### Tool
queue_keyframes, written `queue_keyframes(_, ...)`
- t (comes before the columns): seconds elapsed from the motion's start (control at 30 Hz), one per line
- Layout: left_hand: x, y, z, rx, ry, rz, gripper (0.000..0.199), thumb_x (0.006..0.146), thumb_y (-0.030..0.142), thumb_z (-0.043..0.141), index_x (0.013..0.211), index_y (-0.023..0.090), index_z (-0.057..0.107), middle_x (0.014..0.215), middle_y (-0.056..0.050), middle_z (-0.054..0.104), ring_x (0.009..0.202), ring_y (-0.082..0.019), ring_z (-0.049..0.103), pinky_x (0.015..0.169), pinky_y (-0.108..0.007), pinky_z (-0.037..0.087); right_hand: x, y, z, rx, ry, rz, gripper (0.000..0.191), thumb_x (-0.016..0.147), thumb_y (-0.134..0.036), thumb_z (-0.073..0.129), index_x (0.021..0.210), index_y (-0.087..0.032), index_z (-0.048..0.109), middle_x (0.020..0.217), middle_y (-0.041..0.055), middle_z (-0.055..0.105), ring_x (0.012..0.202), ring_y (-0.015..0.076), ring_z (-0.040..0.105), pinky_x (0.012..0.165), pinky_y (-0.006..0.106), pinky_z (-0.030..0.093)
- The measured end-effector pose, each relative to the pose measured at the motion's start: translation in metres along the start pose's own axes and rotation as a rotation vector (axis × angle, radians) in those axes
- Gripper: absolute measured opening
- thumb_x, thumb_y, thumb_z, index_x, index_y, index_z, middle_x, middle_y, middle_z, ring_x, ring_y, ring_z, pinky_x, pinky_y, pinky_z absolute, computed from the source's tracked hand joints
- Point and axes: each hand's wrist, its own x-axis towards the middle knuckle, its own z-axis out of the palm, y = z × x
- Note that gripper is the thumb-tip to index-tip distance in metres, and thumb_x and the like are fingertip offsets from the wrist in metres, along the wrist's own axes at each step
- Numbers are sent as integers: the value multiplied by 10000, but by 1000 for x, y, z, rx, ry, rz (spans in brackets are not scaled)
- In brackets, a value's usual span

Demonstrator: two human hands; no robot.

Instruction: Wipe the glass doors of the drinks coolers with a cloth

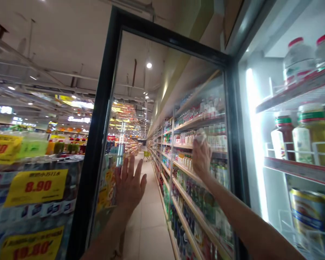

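A glass cooler door [162, 90] in a black frame stands swung open before me. My left hand [130, 182] lies flat against the lower left part of the glass, its fingers spread. Higher up on the right side of the pane, my right hand [202, 157] presses a crumpled whitish cloth [200, 135] to the glass. Its fingers are closed round the cloth, and much of the cloth is hidden by them. Through the pane I see shelves of drinks and the aisle floor.
To the right is the lit cooler, with bottles [298, 59] on the top shelf, juice bottles [308, 133] below and cans [308, 213] lowest. Packed drinks with yellow price signs [38, 186] stand on the left. A long shelf of bottles [186, 195] runs along the aisle [151, 216].
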Motion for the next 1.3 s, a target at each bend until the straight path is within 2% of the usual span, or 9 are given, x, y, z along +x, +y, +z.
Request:
queue_keyframes(0.07,0,-3,4,-15,5,4,640,858,294,471,1422,280,170,1480,-72,212,1360,-294,206,1104,-551,114,-5,-30,6,33,-129,-356,425,854,-253,394,1263,-307,495,1395,61,408,1332,251,273,1061,506,203)
queue_keyframes(0.13,-2,-5,7,-17,2,3,616,862,293,465,1417,274,198,1476,-77,228,1360,-290,204,1103,-552,117,0,-37,6,36,-188,-397,401,840,-261,423,1216,-354,527,1382,7,432,1322,209,295,1085,469,178)
queue_keyframes(0.3,-5,-8,9,29,-42,16,561,872,284,438,1402,230,262,1464,-98,262,1371,-280,168,1100,-542,124,55,14,-8,-39,38,251,473,877,-270,261,1287,-161,470,1362,186,407,1273,309,338,969,605,259)
queue_keyframes(0.37,-4,-7,9,42,-38,22,559,871,272,434,1402,217,264,1460,-106,270,1373,-278,162,1102,-533,122,71,12,-7,-36,73,289,479,877,-265,256,1286,-140,470,1353,208,407,1257,328,351,950,613,270)
queue_keyframes(0.63,-7,-9,10,56,18,42,545,868,277,448,1389,226,297,1449,-99,304,1366,-262,197,1111,-495,120,49,-125,25,92,-131,-537,442,837,-249,450,1275,-288,484,1426,59,373,1353,240,220,1084,500,141)
queue_keyframes(0.73,2,-13,3,53,-1,56,472,868,318,444,1329,225,409,1411,-93,381,1343,-265,265,1107,-483,144,54,-99,19,58,-163,-477,434,842,-239,439,1269,-298,490,1417,64,383,1341,234,253,1077,502,156)
queue_keyframes(0.9,51,-25,-7,89,-54,22,436,877,346,412,1290,216,458,1418,-98,368,1332,-277,287,1081,-497,204,62,-40,13,-21,54,117,441,892,-274,317,1288,-180,486,1394,178,380,1305,310,315,1018,548,238)
queue_keyframes(1.17,76,-26,-3,127,-6,10,473,883,373,404,1332,223,400,1449,-95,307,1354,-283,232,1084,-538,167,7,-91,14,94,-80,-573,422,847,-230,416,1253,-298,509,1397,61,412,1335,238,275,1091,493,135)
queue_keyframes(1.3,73,-28,-3,118,-13,16,478,883,383,407,1337,233,390,1449,-86,308,1354,-280,230,1081,-538,175,27,-42,14,86,81,-94,416,878,-272,339,1253,-252,519,1363,118,433,1284,277,345,1034,537,221)
